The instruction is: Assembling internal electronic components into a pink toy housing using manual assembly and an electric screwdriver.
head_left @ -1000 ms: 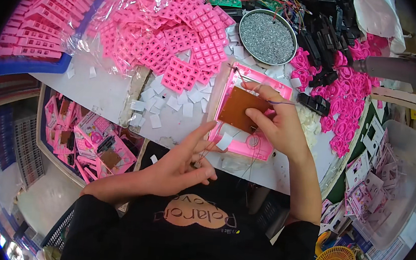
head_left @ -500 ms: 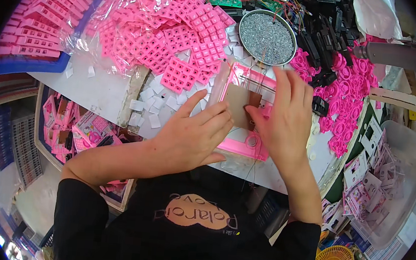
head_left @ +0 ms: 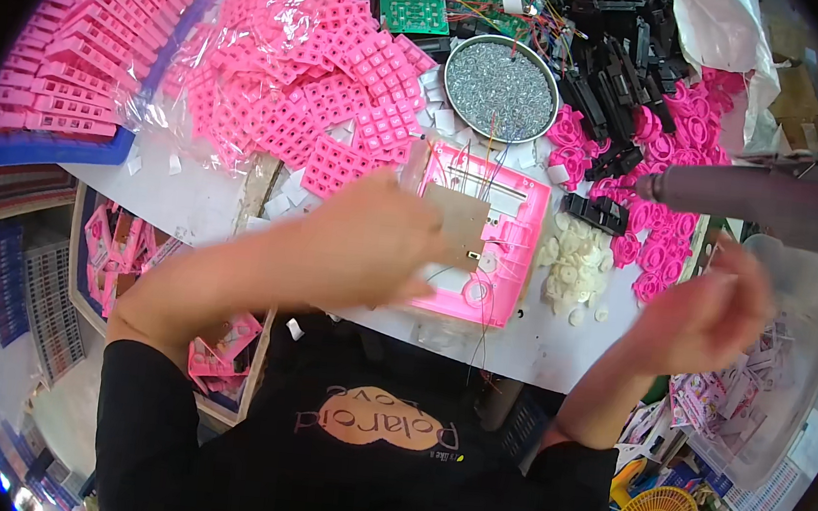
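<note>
Pink casing (head_left: 507, 255) on tabletop (head_left: 558, 347), between my left hand (head_left: 371, 237) (9 o'clock) and right hand (head_left: 709, 314) (3 o'clock). Fingers part-curled, blurred; cannot tell any grip. Probably light, stiff; grasp rim (head_left: 527, 237), sparing fragile wires (head_left: 482, 337).

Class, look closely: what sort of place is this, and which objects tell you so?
Probably an assembly workshop for plastic electronic goods: an open, wired pink plastic case lies on the workbench, near a heap of pink keypads and some green circuit boards.

I now have the right hand (head_left: 714, 310) off the board (head_left: 460, 219), well apart, near the grey cylindrical tool (head_left: 750, 195).
</note>
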Tool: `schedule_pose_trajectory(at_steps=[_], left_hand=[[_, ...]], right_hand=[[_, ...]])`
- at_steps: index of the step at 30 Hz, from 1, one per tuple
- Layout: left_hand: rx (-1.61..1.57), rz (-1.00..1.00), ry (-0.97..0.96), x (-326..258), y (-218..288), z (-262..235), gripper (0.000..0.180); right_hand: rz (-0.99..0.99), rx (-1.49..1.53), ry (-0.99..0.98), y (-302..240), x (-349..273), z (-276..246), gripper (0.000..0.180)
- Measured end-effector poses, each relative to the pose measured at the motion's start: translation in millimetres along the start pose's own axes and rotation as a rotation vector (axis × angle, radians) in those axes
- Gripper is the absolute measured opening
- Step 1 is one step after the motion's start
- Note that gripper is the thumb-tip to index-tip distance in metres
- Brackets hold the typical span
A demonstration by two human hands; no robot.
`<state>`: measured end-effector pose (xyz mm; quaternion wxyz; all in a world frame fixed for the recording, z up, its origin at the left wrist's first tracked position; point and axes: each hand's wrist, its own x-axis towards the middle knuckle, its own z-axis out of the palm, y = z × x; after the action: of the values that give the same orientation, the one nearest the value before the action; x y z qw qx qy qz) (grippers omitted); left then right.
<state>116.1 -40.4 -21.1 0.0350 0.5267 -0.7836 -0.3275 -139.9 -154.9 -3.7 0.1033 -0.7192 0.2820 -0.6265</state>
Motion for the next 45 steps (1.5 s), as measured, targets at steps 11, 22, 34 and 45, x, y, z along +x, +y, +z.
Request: schedule_pose_trajectory(at_steps=[11,22,34,45], left_hand=[[0.569,-0.079,0.497,158.3,-95.6,-19.6,0.017],[0.455,-0.088,0.623,154.4,-101.3,-36.8,0.026],[-0.199,0.229,0.716,5.3,7.8,66.6,0.015],[-0.081,0.215,0.687,-3.6,-0.2,59.6,0.017]], right_hand=[[0.632,0.853,-0.395,35.8,45.7,51.2,0.037],[0.648,0.605,-0.433,2.9,35.6,60.7,0.039],[0.576,1.319,-0.489,-62.7,-16.2,38.8,0.035],[0.635,1.332,-0.570,-63.9,-29.2,50.1,0.029]])
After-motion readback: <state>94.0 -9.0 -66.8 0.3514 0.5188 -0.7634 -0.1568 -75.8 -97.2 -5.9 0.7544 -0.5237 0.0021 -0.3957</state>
